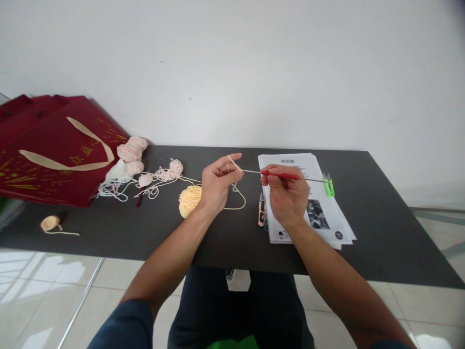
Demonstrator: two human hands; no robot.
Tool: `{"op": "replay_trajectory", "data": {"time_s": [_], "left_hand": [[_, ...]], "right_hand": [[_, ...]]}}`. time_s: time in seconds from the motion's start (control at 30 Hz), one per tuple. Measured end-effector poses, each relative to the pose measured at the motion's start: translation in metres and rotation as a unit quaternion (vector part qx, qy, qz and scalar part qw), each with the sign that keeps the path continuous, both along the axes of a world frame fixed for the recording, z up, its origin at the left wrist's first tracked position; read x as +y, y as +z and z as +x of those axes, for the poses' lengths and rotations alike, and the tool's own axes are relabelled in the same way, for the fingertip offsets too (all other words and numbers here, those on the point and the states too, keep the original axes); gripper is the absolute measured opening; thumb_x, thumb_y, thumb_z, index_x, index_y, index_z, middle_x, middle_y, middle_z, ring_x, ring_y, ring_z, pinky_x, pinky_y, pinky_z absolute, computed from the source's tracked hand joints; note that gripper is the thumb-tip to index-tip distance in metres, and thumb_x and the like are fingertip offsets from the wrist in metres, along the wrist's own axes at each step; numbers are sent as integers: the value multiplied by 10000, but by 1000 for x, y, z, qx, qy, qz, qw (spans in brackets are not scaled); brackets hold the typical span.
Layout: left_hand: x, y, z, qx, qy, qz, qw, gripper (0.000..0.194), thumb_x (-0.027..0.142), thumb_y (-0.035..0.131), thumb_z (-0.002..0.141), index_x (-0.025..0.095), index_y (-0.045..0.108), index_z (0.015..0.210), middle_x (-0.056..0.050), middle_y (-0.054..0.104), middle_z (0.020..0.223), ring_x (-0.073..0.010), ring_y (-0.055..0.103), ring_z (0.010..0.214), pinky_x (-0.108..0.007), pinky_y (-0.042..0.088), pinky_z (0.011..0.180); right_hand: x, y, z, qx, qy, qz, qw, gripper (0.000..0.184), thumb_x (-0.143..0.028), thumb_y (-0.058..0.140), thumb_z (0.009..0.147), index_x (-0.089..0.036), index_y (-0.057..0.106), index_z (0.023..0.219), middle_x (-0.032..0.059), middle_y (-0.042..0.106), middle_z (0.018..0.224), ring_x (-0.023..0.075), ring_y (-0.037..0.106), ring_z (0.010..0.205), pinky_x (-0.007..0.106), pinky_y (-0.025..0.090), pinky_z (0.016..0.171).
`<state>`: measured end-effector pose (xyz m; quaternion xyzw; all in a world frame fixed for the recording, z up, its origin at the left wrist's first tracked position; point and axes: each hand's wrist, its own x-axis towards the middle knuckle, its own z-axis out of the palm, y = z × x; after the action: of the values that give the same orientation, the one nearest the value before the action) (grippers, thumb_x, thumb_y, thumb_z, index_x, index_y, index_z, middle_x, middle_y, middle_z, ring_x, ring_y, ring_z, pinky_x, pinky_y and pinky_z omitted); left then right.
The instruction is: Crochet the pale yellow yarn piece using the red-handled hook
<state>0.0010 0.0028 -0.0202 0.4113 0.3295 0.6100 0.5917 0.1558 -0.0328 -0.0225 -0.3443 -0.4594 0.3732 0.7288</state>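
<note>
A crochet hook [286, 176] with a red grip is pinched in my right hand [288, 194], its thin metal tip pointing left. That tip reaches the fingertips of my left hand [218, 182], where pale yellow yarn [234, 162] is looped round the fingers and pinched. From there a loose strand curves down to the table. A ball of yellow yarn [189, 200] lies just left of my left wrist. Under my right hand are printed sheets [286, 160] with text and a dark photo. Any stitches at the hook's tip are too small to make out.
Dark red paper bags [54, 145] stand at the left, beside pink and white yarn balls [132, 149] and tangled strands. A small crocheted cup shape [50, 223] lies front left. Thread snips [261, 211] and a green-handled snipper [329, 185] lie by the sheets on the black table [381, 218].
</note>
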Motion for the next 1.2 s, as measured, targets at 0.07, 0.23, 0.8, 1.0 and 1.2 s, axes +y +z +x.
{"op": "replay_trajectory", "data": {"time_s": [0.07, 0.23, 0.8, 1.0, 1.2], "left_hand": [[0, 0, -1, 5, -2, 9, 1000, 396, 124, 853, 682, 225, 825, 1065, 29, 716, 722, -83, 616, 660, -239, 459, 679], [-1, 3, -2, -5, -25, 13, 1000, 376, 100, 798, 655, 214, 844, 1010, 19, 687, 670, -93, 573, 634, -251, 429, 662], [2, 10, -8, -76, -153, -63, 983, 234, 131, 721, 603, 162, 835, 805, -29, 635, 592, -123, 536, 570, -300, 413, 594], [-2, 4, 0, -6, -74, -24, 997, 196, 235, 935, 663, 214, 840, 834, -36, 783, 820, -149, 702, 775, -294, 533, 781], [-3, -2, 9, 26, -2, 14, 1000, 147, 234, 913, 712, 218, 844, 841, -31, 803, 877, -125, 696, 787, -264, 544, 783]], "right_hand": [[0, 0, 1, -6, -4, -10, 1000, 86, -289, 807, 884, -307, 725, 902, -17, 790, 955, 140, 692, 725, 334, 577, 681], [1, 3, 4, 7, 28, -12, 1000, 79, -293, 803, 885, -303, 727, 905, -21, 785, 932, 131, 672, 710, 322, 548, 670], [3, 8, 6, 113, 129, -71, 983, 168, -332, 900, 800, -287, 752, 866, -32, 784, 861, 92, 641, 659, 239, 548, 609], [6, 1, 0, 157, 172, -169, 958, 200, -388, 902, 795, -263, 786, 900, -28, 821, 921, 91, 746, 769, 206, 667, 739], [5, -1, -8, 181, 155, -180, 954, 210, -368, 907, 789, -255, 788, 918, -33, 829, 918, 99, 785, 802, 216, 695, 824]]}}
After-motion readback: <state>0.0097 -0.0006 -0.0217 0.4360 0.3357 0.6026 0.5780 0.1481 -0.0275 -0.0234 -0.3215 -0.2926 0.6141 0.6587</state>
